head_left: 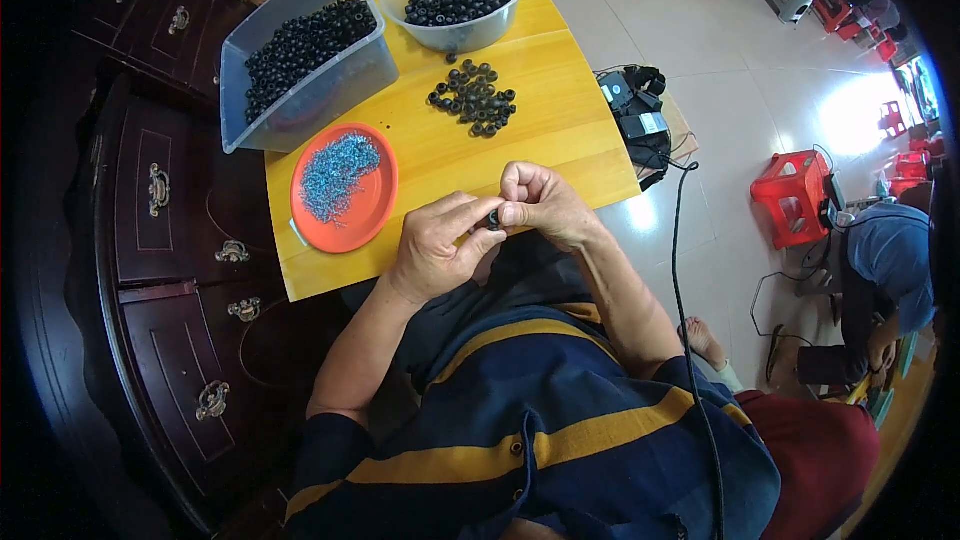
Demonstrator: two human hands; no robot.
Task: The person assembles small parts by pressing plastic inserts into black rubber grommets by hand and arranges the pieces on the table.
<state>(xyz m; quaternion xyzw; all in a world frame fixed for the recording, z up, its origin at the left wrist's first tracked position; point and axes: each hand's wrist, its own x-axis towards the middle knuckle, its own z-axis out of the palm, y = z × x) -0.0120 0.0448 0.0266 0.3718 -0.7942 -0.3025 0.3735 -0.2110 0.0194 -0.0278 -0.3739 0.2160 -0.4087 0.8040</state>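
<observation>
My left hand (436, 243) pinches a small black ring-shaped piece (493, 221) between thumb and fingers at the table's near edge. Against the same piece press the thumb and forefinger of my right hand (552, 208); whether they hold something tiny as well is hidden. An orange-red plate (382, 210) lies left of my hands, bearing a heap of tiny thin blue and silvery pieces (340, 175). Beyond my hands, a loose group of black ring-shaped pieces (474, 100) is spread on the yellow table (560, 70).
A clear rectangular bin (235, 105) and a round clear tub (460, 35), both with many black pieces, stand at the back. Dark wooden drawers (160, 210) border the left. A black cable (680, 270) hangs at right, near red stools (790, 200) and a co-worker in blue (895, 260).
</observation>
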